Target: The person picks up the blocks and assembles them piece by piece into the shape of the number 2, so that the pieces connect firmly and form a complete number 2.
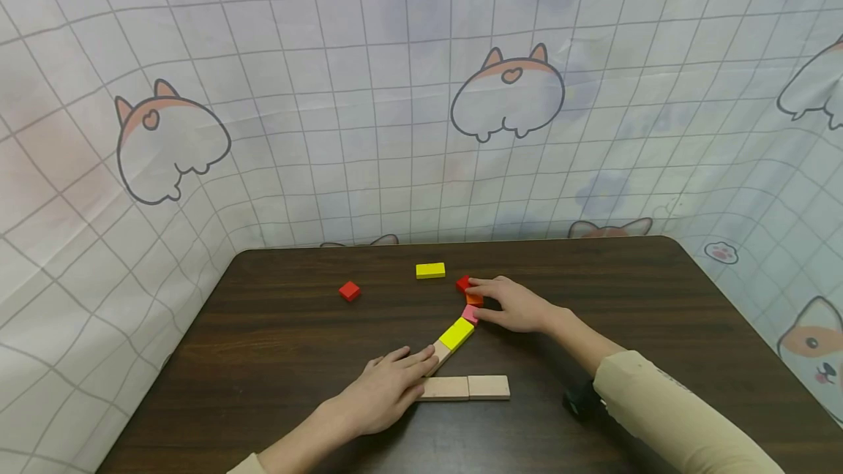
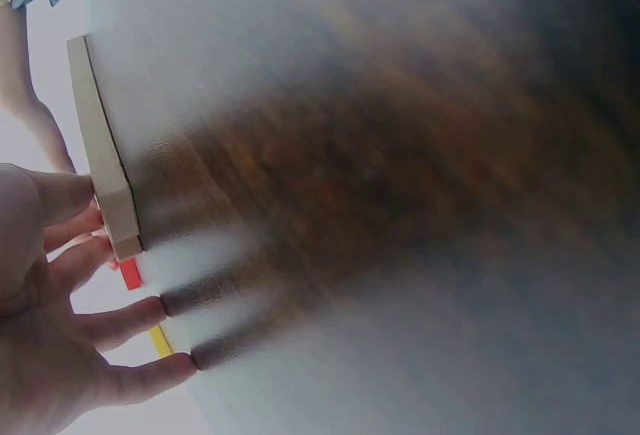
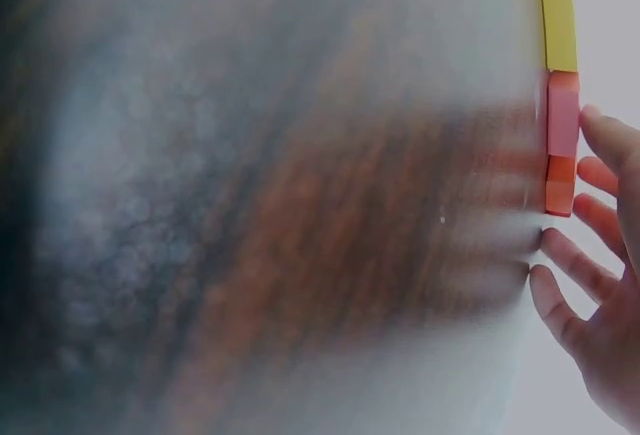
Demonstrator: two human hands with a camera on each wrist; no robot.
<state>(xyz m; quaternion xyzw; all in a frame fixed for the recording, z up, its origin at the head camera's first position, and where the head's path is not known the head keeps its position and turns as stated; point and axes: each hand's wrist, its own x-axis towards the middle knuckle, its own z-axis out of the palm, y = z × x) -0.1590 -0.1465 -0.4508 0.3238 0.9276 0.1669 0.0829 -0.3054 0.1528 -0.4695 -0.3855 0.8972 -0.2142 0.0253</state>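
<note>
My right hand [image 1: 516, 304] rests with relaxed fingers against the orange block [image 1: 474, 299] and the red block [image 1: 463, 283] at the far end of the slanting row; I cannot tell whether it pinches either. The pink block [image 1: 470, 314] and yellow block [image 1: 457, 333] run from under its fingertips back toward my left hand [image 1: 388, 386]; that hand lies flat, fingers straight, on the pale wooden block [image 1: 439, 353] and touching the two pale blocks [image 1: 466, 388] lying flat beside it. Judging from this, a sideways nudge from either hand could skew the row, since the pieces only abut.
</note>
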